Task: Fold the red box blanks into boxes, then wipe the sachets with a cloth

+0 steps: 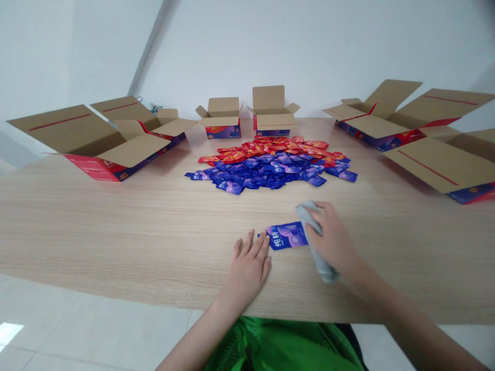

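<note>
So, one blue packet (288, 235) looks mid-wipe on the table (135, 232), left hand (249, 263) spread out touching its left end, right hand (334, 237) clutching a grey cloth (324, 265) over the other, and can't tell if the red-and-blue pile (266, 167) beyond is done.

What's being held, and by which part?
The right hand holds a gray cloth by its far half; the left hand touches one end of a blue packet.
</note>
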`<action>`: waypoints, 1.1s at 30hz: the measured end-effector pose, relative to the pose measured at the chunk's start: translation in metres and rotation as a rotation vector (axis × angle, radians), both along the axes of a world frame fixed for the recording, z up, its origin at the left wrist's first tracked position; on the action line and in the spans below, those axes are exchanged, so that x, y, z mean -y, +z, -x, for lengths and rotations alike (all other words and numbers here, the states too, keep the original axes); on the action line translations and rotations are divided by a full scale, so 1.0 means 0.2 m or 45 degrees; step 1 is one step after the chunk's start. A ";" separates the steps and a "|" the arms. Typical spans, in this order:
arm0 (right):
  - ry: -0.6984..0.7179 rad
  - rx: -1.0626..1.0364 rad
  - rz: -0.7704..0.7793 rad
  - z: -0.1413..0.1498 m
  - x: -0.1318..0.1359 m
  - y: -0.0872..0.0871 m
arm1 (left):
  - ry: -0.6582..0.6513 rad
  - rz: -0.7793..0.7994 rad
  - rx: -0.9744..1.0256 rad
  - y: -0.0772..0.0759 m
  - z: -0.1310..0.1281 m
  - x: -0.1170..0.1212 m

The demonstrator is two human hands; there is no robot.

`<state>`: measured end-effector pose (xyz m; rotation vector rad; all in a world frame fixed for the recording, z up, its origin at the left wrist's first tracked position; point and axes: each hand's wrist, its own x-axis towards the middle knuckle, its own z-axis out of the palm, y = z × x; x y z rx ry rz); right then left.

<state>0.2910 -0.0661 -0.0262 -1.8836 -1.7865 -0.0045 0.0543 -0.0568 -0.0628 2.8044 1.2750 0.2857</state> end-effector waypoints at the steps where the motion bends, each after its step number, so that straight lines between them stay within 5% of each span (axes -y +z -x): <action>1: 0.032 0.022 -0.007 0.12 -0.01 0.00 | 0.008 0.000 -0.009 0.00 0.00 0.00; 5: 0.184 0.267 0.086 0.39 -0.03 -0.08 | 0.022 0.008 -0.055 0.00 0.00 0.00; 12: -0.060 0.371 0.045 0.19 -0.02 -0.16 | 0.002 0.017 0.007 0.01 0.00 0.00; 17: 0.154 0.320 0.032 0.37 -0.02 -0.15 | 0.011 0.036 -0.041 0.03 -0.01 0.00; 20: 0.192 0.312 0.079 0.35 -0.03 -0.15 | 0.022 0.009 -0.037 0.03 0.00 0.00; 26: -0.124 0.346 0.064 0.16 -0.04 -0.17 | 0.021 0.057 0.000 0.02 -0.01 0.00; 33: 0.222 0.343 0.112 0.39 -0.08 -0.15 | 0.046 0.073 0.006 0.02 -0.02 0.01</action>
